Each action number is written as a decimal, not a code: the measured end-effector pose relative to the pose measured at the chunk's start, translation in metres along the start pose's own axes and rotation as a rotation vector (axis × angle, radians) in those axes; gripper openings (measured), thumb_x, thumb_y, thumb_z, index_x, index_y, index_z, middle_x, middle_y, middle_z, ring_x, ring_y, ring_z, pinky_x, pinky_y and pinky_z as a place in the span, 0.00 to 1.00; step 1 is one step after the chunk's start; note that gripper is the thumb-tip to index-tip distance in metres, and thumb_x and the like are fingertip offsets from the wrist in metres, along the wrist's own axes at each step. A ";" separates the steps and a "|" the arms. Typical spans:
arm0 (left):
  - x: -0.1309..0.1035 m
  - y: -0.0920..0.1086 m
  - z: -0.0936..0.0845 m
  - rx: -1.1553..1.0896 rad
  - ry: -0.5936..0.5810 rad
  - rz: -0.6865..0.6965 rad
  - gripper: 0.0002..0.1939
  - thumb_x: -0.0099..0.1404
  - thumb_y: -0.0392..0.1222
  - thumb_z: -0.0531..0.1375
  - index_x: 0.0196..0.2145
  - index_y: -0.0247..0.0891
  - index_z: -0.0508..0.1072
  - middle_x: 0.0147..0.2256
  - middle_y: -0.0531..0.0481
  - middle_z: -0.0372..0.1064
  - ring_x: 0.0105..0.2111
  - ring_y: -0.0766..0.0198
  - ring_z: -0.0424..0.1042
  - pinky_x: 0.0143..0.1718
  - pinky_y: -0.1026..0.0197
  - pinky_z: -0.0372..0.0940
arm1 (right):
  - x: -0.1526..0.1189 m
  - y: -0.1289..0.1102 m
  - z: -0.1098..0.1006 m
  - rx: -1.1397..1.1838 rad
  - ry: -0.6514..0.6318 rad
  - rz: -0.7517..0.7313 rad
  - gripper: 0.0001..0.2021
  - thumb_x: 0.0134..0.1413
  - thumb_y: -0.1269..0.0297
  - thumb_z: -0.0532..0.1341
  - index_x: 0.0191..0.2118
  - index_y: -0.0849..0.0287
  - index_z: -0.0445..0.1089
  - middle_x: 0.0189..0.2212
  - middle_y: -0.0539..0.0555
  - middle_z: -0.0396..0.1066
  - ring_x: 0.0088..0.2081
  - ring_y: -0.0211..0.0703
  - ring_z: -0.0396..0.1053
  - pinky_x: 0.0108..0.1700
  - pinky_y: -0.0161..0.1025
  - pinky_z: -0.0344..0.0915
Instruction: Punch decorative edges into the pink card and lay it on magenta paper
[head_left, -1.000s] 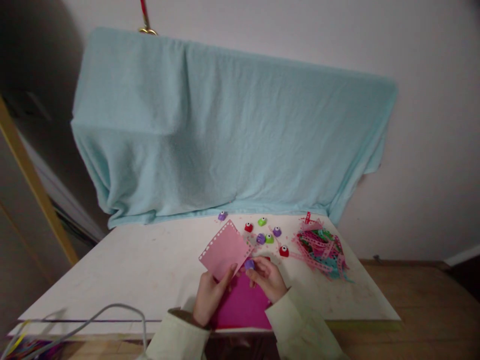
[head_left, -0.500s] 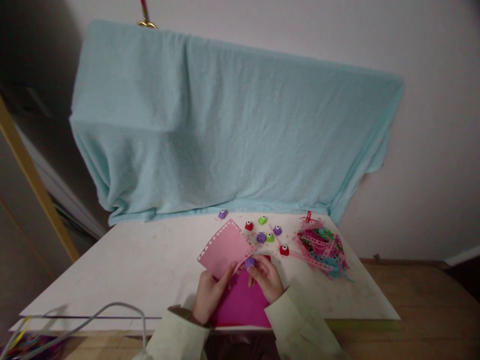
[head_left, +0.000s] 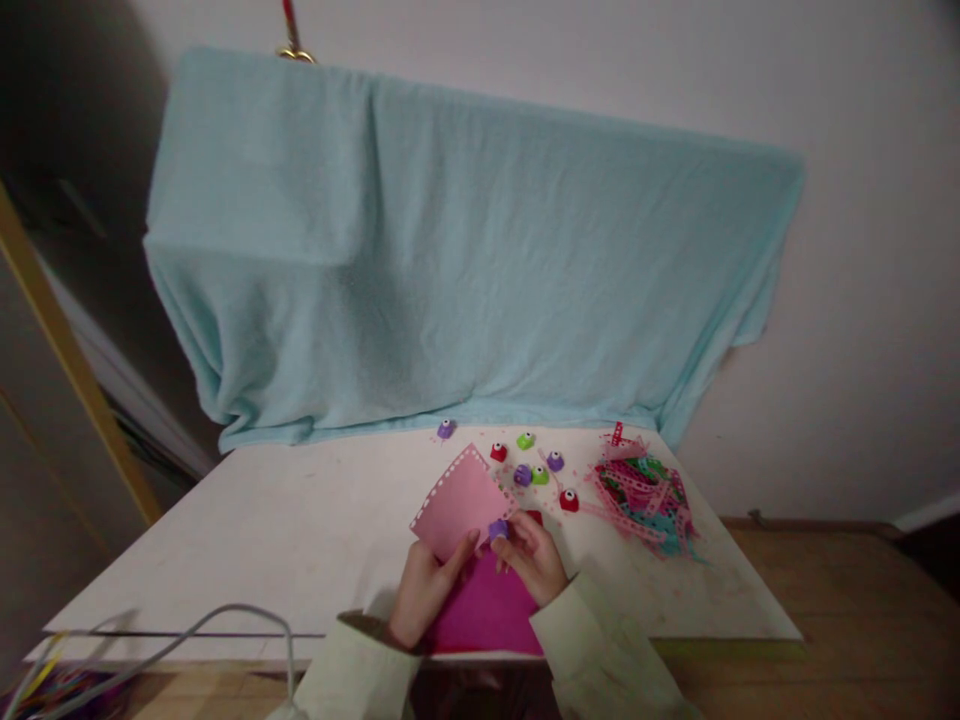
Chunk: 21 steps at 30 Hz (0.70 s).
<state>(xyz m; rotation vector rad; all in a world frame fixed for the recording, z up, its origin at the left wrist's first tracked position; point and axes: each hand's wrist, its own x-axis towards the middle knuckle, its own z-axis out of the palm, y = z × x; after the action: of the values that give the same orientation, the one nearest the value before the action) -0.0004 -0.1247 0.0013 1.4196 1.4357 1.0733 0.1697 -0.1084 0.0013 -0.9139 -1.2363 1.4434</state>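
Observation:
A pink sheet of paper [head_left: 457,500], with rows of small punched holes along its far edges, is pinched between the thumb and fingers of my left hand [head_left: 429,588]. My right hand [head_left: 534,558] grips a small purple hole punch [head_left: 498,531] at the sheet's near right edge; whether the edge sits inside the punch I cannot tell. Beneath both hands lies magenta paper [head_left: 484,610]. A red piece [head_left: 534,517] shows partly behind my right fingers.
Several more small punches with eyes, such as a red punch [head_left: 568,500] and a green punch [head_left: 526,440], are scattered beyond my hands. At right lies a heap of punched paper strips [head_left: 649,495]. A blue cloth [head_left: 480,260] hangs behind the white table [head_left: 247,540]; a grey cable [head_left: 225,610] curves front left.
The pink sheet has shifted slightly to the right and turned a little, with my left hand moving along. My right hand and the purple hole punch stay nearly where they were.

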 end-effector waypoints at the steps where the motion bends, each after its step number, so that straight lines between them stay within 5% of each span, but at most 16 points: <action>1: 0.000 0.000 0.001 -0.007 -0.006 0.004 0.24 0.62 0.59 0.56 0.24 0.34 0.73 0.20 0.48 0.72 0.21 0.60 0.70 0.22 0.64 0.59 | 0.000 -0.001 0.000 -0.007 -0.006 -0.002 0.19 0.45 0.50 0.68 0.35 0.59 0.67 0.29 0.51 0.70 0.23 0.36 0.64 0.25 0.35 0.63; 13: 0.001 -0.008 0.004 0.043 -0.076 -0.001 0.27 0.64 0.59 0.53 0.23 0.34 0.76 0.19 0.47 0.72 0.19 0.62 0.70 0.23 0.65 0.60 | 0.002 0.006 -0.007 -0.022 0.019 0.011 0.14 0.45 0.58 0.69 0.34 0.60 0.69 0.25 0.49 0.68 0.22 0.36 0.64 0.25 0.34 0.61; 21: 0.002 -0.010 0.003 0.114 -0.083 -0.018 0.28 0.63 0.60 0.53 0.24 0.32 0.78 0.20 0.45 0.73 0.19 0.61 0.71 0.22 0.65 0.60 | 0.001 0.000 -0.005 -0.081 0.032 0.011 0.13 0.44 0.61 0.70 0.35 0.60 0.71 0.31 0.53 0.73 0.32 0.42 0.69 0.34 0.37 0.65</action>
<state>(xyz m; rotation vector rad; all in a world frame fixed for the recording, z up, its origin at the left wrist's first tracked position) -0.0006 -0.1227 -0.0088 1.5111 1.4664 0.9231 0.1746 -0.1062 0.0001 -0.9968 -1.2754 1.3905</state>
